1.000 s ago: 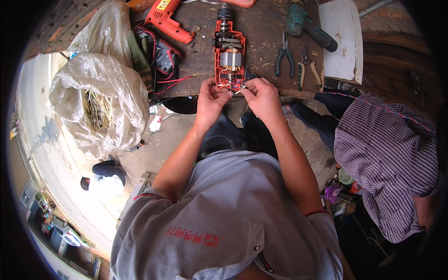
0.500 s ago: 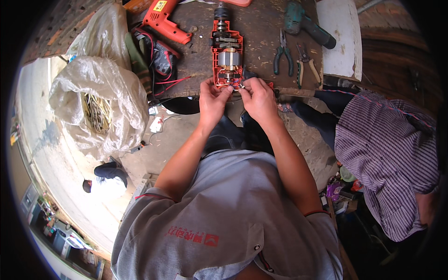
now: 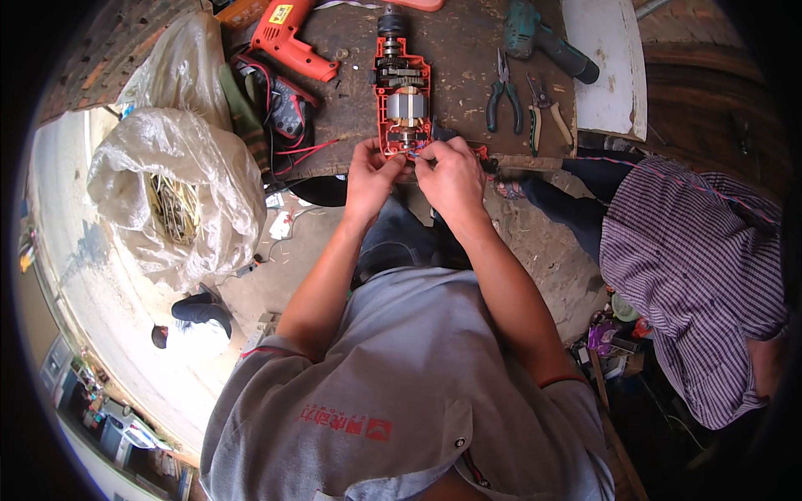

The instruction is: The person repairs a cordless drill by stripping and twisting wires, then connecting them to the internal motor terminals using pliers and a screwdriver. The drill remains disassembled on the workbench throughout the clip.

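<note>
An opened electric drill (image 3: 407, 107) lies on the bench with its chuck pointing away from me. One half of its red housing is off, so the gears, motor and thin wires show. My left hand (image 3: 371, 182) is closed at the near left end of the housing, thumb against the fingers; whatever it pinches is hidden. On the other side, my right hand (image 3: 452, 177) pinches thin wires (image 3: 415, 154), blue and white, at the drill's near end. The drill's cord leaves toward the right, partly behind my right hand.
On the wooden bench (image 3: 459, 75) lie a red housing half (image 3: 288, 42), a multimeter (image 3: 291, 113) with red leads, pliers (image 3: 505, 96), wire strippers (image 3: 547, 113) and a teal cordless drill (image 3: 543, 46). A plastic sack (image 3: 180, 196) stands left. Another person (image 3: 685, 275) is at the right.
My right hand has shifted slightly left over the drill's near end, its fingers curling in closer around the wires. My left hand stays at the housing. The view has moved a little.
</note>
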Demonstrator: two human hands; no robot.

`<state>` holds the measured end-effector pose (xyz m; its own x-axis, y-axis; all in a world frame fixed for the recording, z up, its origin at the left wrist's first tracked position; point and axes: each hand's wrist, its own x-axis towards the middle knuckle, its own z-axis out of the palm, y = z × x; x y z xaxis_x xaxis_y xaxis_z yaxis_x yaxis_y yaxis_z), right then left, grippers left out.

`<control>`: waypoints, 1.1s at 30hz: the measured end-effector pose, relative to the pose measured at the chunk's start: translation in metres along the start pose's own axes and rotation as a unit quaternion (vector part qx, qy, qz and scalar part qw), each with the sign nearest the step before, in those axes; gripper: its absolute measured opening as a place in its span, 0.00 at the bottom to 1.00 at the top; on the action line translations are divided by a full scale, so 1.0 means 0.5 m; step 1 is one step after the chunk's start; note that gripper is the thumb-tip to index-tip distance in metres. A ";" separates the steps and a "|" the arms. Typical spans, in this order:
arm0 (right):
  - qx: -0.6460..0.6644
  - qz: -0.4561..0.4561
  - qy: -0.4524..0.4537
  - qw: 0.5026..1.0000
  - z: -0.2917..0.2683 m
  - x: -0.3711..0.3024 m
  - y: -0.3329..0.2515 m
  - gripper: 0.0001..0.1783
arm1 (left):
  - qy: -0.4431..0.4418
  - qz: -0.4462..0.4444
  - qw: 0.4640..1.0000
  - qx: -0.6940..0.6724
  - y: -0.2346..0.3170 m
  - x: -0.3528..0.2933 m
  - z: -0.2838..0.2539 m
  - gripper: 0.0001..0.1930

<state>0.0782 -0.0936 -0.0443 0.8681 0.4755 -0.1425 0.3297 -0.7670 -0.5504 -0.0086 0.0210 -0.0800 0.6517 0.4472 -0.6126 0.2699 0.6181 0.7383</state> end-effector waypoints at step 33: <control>0.084 -0.076 0.034 0.993 0.003 -0.010 0.061 0.10 | 0.066 0.168 0.976 0.122 -0.081 0.016 0.028 0.23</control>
<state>0.0833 -0.1187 -0.0618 0.8379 0.5458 0.0050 0.3973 -0.6034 -0.6914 -0.0045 -0.0095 -0.1110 0.6398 0.6873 -0.3439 0.2275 0.2580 0.9390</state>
